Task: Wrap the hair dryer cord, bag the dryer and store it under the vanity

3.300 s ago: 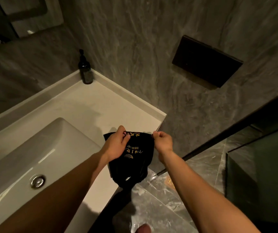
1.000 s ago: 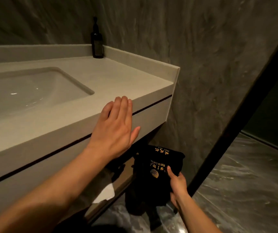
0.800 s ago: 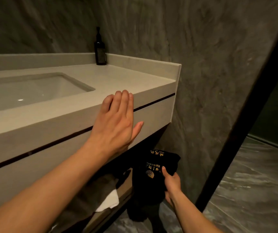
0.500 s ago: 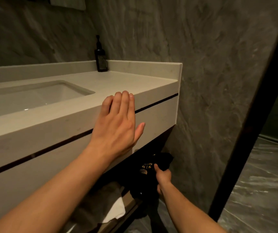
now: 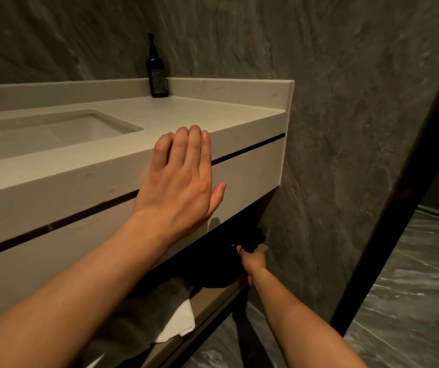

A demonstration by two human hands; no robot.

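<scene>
The black drawstring bag (image 5: 222,269) sits in the dark space under the white vanity (image 5: 250,179), resting on the wooden lower shelf (image 5: 214,297). Its top pokes up by the wall. My right hand (image 5: 251,260) reaches under the counter and grips the bag's upper edge. The dryer inside is hidden by the fabric. My left hand (image 5: 181,181) lies flat against the vanity's front edge, fingers together, holding nothing.
A dark pump bottle (image 5: 156,73) stands in the counter's back corner. The sink basin (image 5: 53,128) is at left. Folded white and grey towels (image 5: 170,314) lie on the shelf left of the bag. A dark door frame (image 5: 399,197) rises at right over grey marble floor.
My right hand has carried the bag down from the countertop and pushed it under the vanity onto the shelf. My left hand let go and pressed flat on the vanity front. My view dropped lower.
</scene>
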